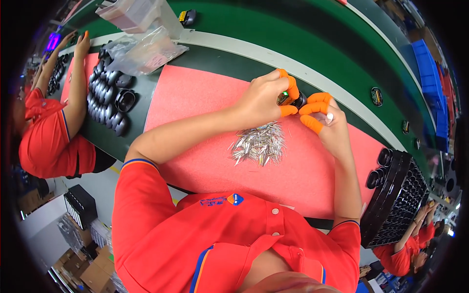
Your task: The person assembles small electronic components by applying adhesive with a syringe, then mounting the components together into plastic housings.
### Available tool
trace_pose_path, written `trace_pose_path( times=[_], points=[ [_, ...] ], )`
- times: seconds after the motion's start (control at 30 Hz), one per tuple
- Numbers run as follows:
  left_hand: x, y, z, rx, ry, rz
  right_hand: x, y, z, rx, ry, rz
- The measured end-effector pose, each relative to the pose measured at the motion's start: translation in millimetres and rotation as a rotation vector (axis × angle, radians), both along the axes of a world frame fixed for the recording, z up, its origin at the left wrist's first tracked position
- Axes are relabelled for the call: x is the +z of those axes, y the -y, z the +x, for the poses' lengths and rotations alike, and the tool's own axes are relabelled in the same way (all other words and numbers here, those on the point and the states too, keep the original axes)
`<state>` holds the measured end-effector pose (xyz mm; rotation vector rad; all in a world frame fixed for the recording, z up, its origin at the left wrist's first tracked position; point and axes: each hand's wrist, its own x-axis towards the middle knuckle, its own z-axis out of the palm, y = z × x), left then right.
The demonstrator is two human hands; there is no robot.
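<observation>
My left hand (pixel 261 97), with orange finger cots, is closed around a small round black housing (pixel 301 100) that shows a bit of green circuit board (pixel 284 98). Its fingers cover much of that piece. My right hand (pixel 333 123), also in orange finger cots, is closed just right of the housing, its fingertips at or very near it. A small white end of something (pixel 330 116) shows between its thumb and fingers; the rest is hidden. Below both hands, a loose pile of thin silvery metal strips (pixel 259 144) lies on the pink foam mat (pixel 195 166).
A black tray of round housings (pixel 398 200) stands at right. Black shells (pixel 105 95) cluster at left, near a co-worker (pixel 53 132) in red. A plastic bag (pixel 146 51) lies at back left. Beyond the white rail, the green belt (pixel 312 41) carries several small units (pixel 376 96).
</observation>
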<state>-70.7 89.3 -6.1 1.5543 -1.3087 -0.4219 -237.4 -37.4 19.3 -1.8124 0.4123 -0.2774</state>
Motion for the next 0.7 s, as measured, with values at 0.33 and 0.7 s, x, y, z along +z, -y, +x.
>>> trace_pose_path(
  times=[0.33,0.7],
  points=[
    [6.9,-0.9,-4.7,-0.019,0.075,0.021,6.4,-4.6,4.1,-0.075,0.177,-0.608],
    [6.1,-0.6,-6.6,-0.047,0.059,0.046,1.2,14.4,4.2,0.064,0.244,-0.715]
  ],
)
